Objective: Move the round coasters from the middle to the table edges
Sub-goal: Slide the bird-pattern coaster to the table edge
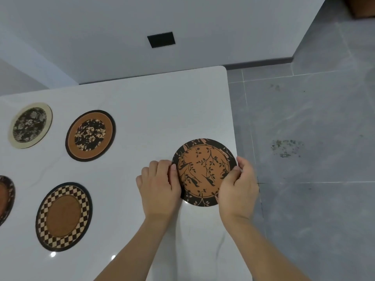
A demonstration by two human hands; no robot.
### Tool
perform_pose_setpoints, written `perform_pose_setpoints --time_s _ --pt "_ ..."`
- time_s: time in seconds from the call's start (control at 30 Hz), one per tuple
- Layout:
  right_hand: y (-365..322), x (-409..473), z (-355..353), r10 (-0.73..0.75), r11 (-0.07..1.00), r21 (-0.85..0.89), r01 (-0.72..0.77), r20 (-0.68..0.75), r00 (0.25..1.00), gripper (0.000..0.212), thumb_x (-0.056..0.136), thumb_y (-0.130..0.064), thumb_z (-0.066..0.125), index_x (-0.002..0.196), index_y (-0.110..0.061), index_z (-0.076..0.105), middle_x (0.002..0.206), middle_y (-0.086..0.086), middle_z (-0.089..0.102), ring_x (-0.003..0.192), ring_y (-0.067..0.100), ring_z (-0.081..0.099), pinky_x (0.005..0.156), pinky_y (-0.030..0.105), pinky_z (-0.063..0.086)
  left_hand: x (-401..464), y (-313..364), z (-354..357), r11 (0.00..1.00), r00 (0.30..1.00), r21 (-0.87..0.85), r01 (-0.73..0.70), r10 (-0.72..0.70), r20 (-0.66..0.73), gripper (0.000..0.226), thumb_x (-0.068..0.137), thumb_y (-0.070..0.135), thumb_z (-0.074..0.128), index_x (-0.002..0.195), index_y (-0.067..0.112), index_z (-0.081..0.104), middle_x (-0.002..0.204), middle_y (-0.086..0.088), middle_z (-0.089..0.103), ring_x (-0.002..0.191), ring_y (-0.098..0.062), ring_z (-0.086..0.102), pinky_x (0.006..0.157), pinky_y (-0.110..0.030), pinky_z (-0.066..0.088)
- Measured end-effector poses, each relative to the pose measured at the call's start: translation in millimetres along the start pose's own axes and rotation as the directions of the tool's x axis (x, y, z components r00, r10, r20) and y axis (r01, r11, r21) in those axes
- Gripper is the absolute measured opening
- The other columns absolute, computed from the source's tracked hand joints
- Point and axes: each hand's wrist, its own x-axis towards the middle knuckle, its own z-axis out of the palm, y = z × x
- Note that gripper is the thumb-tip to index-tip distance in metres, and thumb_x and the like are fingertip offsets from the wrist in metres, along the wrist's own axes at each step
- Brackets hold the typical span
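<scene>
Held coaster: the round brown coaster with a black rim and black branch-and-leaf pattern (204, 172) sits at the right edge of the white glossy table (154, 110), its right rim level with or slightly past that edge.
Left hand: the left hand (160, 188) has its fingertips pinched on the coaster's left rim.
Right hand: the right hand (237, 189) is clamped on the right rim, thumb on top, and hangs partly beyond the table over the grey tiled floor (314, 199).
Contact with table: I cannot tell whether the coaster lies flat or is held just above the surface.
Main risk: if released with too much overhang, the coaster could tip and drop to the floor.
Second risk: the glossy top looks slick, so a push on release may slide it off.
Still in the middle: the brown coaster with a dark floral centre (90, 135), the cream-rimmed dark floral coaster (30, 125) and the checker-rimmed brown coaster (64, 216) lie well apart to the left.
Partly cut off: another dark-rimmed coaster (6, 199) shows at the left frame edge.
</scene>
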Motion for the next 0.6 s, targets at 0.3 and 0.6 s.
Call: perform_pose_setpoints --time_s 0.3,0.6 --pt "3.0 1.3 -1.0 -0.010 0.999 0.032 0.010 -0.002 1.000 0.032 0.099 -0.022 0.037 0.127 -0.021 0.053 0.113 0.000 0.064 0.098 0.014 0.060 0.081 0.033 0.057 -1.2 0.1 1.1 0.999 1.000 -0.035 -0.020 0.020 0.006 0.022 0.098 0.034 0.037 0.091 0.023 0.054 0.088 0.006 0.055 0.079 -0.018 0.045 0.077 -0.030 0.025" --pt "7.0 1.5 2.2 -0.015 0.999 0.036 0.015 -0.007 1.000 0.033 0.098 -0.018 0.038 0.127 -0.020 0.053 0.109 -0.001 0.063 0.093 0.007 0.053 0.082 0.033 0.054 -1.2 0.5 1.9 1.000 1.000 -0.015 -0.016 0.016 0.024 0.023 0.099 0.036 0.036 0.090 0.024 0.053 0.089 0.007 0.054 0.081 -0.018 0.045 0.077 -0.029 0.024"
